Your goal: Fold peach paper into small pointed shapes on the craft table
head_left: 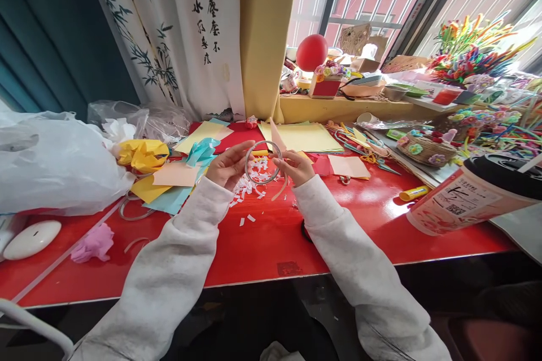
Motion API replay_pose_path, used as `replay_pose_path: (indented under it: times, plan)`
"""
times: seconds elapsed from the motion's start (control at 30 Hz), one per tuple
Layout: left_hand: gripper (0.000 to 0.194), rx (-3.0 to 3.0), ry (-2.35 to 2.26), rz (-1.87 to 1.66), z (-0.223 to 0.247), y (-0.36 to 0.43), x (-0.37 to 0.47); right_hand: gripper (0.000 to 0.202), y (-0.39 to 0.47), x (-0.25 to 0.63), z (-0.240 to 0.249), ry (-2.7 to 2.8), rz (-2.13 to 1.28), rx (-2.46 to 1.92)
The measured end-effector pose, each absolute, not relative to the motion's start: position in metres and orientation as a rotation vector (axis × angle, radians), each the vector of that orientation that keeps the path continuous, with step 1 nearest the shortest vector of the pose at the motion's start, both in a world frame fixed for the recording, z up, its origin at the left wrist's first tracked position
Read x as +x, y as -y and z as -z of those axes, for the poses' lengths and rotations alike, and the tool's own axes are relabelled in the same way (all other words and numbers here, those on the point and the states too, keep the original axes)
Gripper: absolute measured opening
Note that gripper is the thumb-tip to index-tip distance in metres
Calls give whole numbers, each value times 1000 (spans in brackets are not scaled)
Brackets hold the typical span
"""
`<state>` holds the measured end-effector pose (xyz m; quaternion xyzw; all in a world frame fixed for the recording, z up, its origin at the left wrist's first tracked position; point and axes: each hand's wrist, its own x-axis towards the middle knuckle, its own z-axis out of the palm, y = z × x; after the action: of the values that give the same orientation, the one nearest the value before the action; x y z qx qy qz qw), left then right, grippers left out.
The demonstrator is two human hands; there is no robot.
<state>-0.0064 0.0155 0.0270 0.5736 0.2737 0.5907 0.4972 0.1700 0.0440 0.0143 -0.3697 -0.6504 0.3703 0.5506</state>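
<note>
Between my hands, above the red table, stands a narrow ring-shaped roll of tape (247,172), turned so that its open middle faces me. My left hand (230,164) pinches its left side. On the other side, the fingers of my right hand (300,167) are closed at the roll's right edge. A pointed piece of peach paper (277,136) rises by my right fingertips, and a thin curled strip (280,190) hangs below them. Whether my right hand grips the paper as well I cannot tell. Small white paper scraps (243,189) lie scattered beneath.
Coloured paper sheets (311,138) lie behind my hands. Crumpled yellow paper (144,155) and a white plastic bag (55,163) are at left, with pink crumpled paper (94,242) nearer. A lidded drink cup (470,197), yellow glue stick (414,193) and decorated basket (427,149) stand right.
</note>
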Motion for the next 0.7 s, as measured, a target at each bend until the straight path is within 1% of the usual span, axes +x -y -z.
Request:
replay_pose_path:
  times: [0.13, 0.2, 0.23, 0.3, 0.37, 0.47, 0.7]
  plan:
    - [39, 1392, -749, -1561, -21, -24, -11, 35, -35, 171, -20, 1551, -1289, -665]
    - [37, 1490, -909, -1554, -19, -26, -10, 33, -33, 171, -20, 1559, -1366, -617]
    - [35, 1591, -1033, -1562, -19, -27, -9, 32, -33, 171, -19, 1576, -1353, -624]
    - [32, 1862, -1308, -1614, -19, -25, -6, 29, -35, 168, -14, 1647, -1207, -671]
    - [31, 2102, -1489, -1671, -20, -21, -3, 26, -37, 165, -8, 1747, -972, -704]
    - [32, 2301, -1487, -1652, -21, -16, -1, 22, -39, 160, -2, 1899, -690, -695]
    - [29, 2341, -1413, -1746, -20, -13, 0, 21, -41, 162, -1, 1951, -371, -629]
